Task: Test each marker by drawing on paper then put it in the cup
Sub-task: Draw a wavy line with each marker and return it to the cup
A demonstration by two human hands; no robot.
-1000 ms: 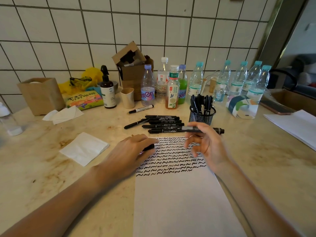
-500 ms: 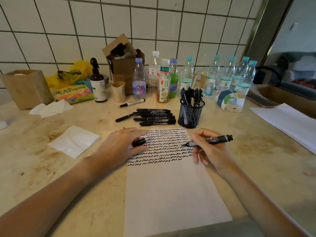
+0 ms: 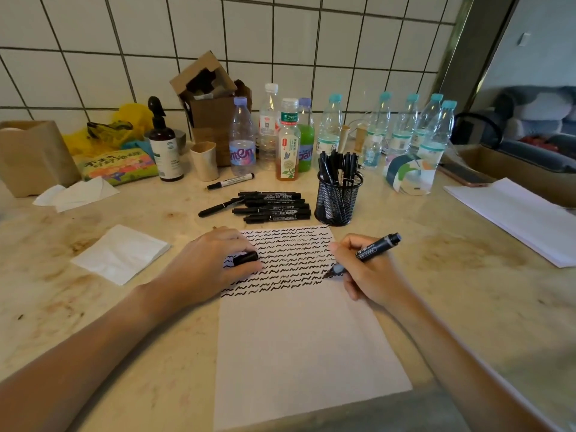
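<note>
A white sheet of paper (image 3: pixel 299 344) lies in front of me, its upper part filled with rows of black squiggles. My right hand (image 3: pixel 371 275) grips an uncapped black marker (image 3: pixel 371 252), whose tip touches the paper at the right end of the lower rows. My left hand (image 3: pixel 208 266) rests on the paper's left edge and holds the black cap (image 3: pixel 246 257). A black mesh cup (image 3: pixel 337 199) with several markers in it stands just beyond the paper. To its left lies a pile of several black markers (image 3: pixel 271 207).
A row of plastic bottles (image 3: pixel 330 132) and a cardboard box (image 3: pixel 212 107) stand along the tiled wall. A folded napkin (image 3: pixel 120 254) lies left of the paper. More white sheets (image 3: pixel 517 216) lie at the right. A white marker (image 3: pixel 230 181) lies near a paper cup (image 3: pixel 205 161).
My right hand brought the uncapped marker down from above the pile to the paper, tip now on the sheet. My left hand stayed on the paper's edge with the cap.
</note>
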